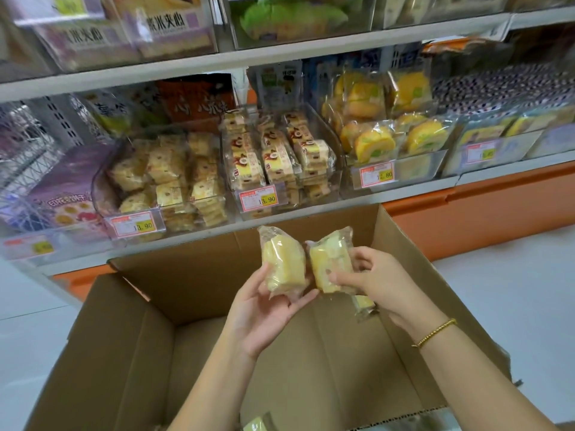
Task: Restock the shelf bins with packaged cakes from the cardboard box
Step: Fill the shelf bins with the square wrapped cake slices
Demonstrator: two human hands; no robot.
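The far fingers of the right hand (373, 278) are hidden behind the packet it holds, and the lower end of each held packet is covered by a thumb or fingertips. A third packet (364, 304) is seen only in part just under the right hand, inside the cardboard box (124, 337). Another packet (255, 426) is cut off by the bottom edge, below the left forearm, as is the box's near wall. No printing can be made out on the held wrappers, and the upper shelf is blurred.

The left hand (264, 312) is curled round the left-hand cake (283, 265), palm turned up, thumb along its left side and fingertips under its base. The right hand is closed on the right-hand cake (329, 265), thumb pressed across its front. Both pale yellow cakes, in clear wrap, are held upright side by side, touching or nearly so, above the open box.

Beyond and above the grip a clear shelf bin (337, 178) of labelled cake packets is seen, with a price tag (257, 199) on its front. A second bin (161, 178) stands to its left and a bin of rolled cakes (395, 141) to its right. A gold bracelet (435, 332) is worn on the right wrist.
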